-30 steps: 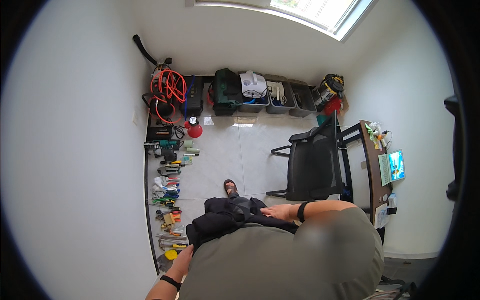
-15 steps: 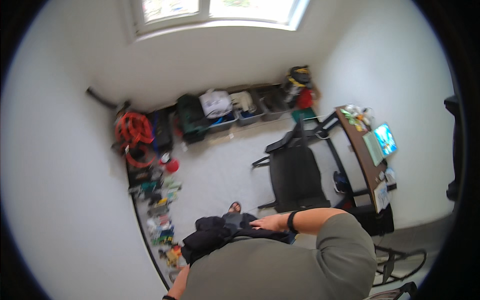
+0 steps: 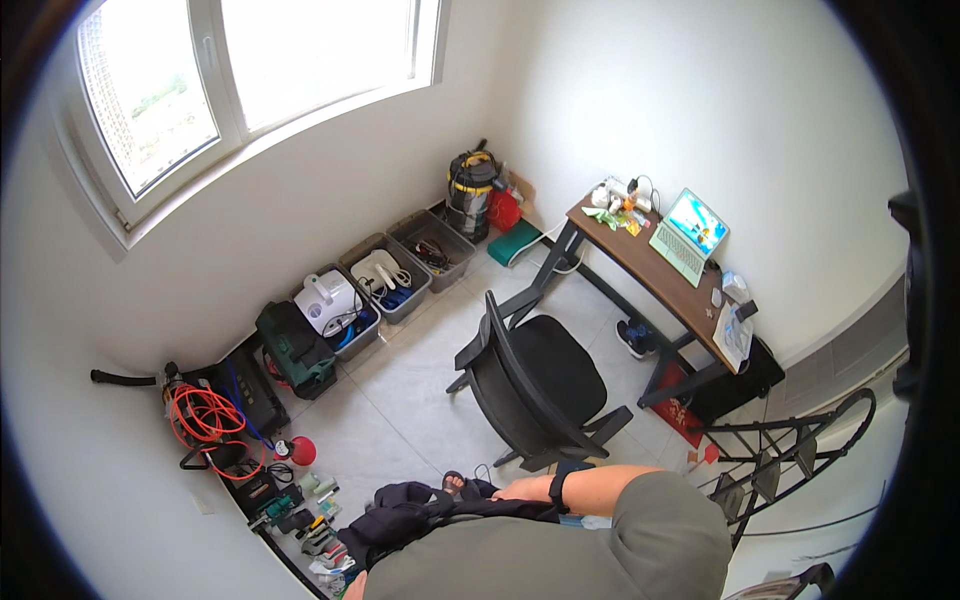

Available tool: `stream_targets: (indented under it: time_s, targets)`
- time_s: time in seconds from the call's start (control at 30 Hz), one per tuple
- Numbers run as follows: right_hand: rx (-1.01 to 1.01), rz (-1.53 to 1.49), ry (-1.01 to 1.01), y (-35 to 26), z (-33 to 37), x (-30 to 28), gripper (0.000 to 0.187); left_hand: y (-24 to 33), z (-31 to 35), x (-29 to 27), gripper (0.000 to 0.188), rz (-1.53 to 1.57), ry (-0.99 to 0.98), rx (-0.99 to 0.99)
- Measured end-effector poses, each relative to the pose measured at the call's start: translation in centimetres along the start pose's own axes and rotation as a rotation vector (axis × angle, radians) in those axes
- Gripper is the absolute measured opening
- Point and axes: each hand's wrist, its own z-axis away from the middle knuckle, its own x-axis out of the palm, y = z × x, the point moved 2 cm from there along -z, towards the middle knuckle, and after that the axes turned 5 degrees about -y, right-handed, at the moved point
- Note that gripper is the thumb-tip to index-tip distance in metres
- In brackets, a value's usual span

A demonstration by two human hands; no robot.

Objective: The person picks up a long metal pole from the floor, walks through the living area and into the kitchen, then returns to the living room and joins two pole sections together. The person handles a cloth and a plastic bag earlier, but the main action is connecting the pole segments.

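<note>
My right hand (image 3: 522,487), with a black band (image 3: 557,490) on its wrist, rests at the black cloth (image 3: 395,520) bunched in front of my waist. Its fingertips blend into the cloth, so their grip is unclear. Of my left arm (image 3: 355,587) only a sliver of skin shows at the lower edge, and that hand is out of sight. One sandalled foot (image 3: 453,482) sticks out beyond the cloth. Just ahead of my right hand stands a black office chair (image 3: 520,390) with armrests.
A brown desk (image 3: 640,262) with an open laptop (image 3: 690,237) stands right. Along the window wall are grey bins (image 3: 405,305), a green-black bag (image 3: 297,350) and a vacuum cleaner (image 3: 468,195). Coiled orange hose (image 3: 207,412) and tools (image 3: 310,515) lie left; a folded ladder (image 3: 770,470) is near right.
My view has turned to the right, bringing the desk and ladder further in. My right hand stays by the black cloth; my left forearm has mostly dropped out of the picture.
</note>
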Motion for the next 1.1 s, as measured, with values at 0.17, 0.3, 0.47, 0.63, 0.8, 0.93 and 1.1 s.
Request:
stream_targets:
  time_s: [0.17, 0.3, 0.47, 0.63, 0.8, 0.93, 1.1]
  targets:
    - [-0.051, -0.076, 0.055, -1.4, 0.0, -1.9, 0.049, 0.7, -2.0, -5.9, 0.054, -0.221, -0.219, 0.332]
    - [-0.087, -0.222, 0.115, -3.3, -1.2, -5.0, 0.048, 2.2, -7.6, -12.9, 0.072, -0.441, -0.348, 0.327]
    - [-0.097, 0.014, 0.16, -7.3, -5.7, -9.2, 0.048, 2.9, -12.2, -22.4, 0.074, -0.703, -0.35, 0.486]
    - [0.197, -0.254, 0.173, -10.8, -8.8, -12.0, 0.049, 2.4, -14.5, -28.2, 0.071, -0.663, -0.381, 0.518]
    - [0.112, 0.032, 0.147, -13.6, -7.8, -14.8, 0.044, 1.2, -16.9, -30.6, 0.064, -0.631, -0.404, 0.52]
    - [0.078, 0.067, 0.182, -14.6, -8.1, -17.1, 0.045, 0.7, -18.2, -31.4, 0.066, -0.649, -0.434, 0.511]
    - [-0.009, 0.154, 0.133, -16.7, -8.1, -22.6, 0.037, 0.3, -19.0, -32.0, 0.07, -0.692, -0.428, 0.454]
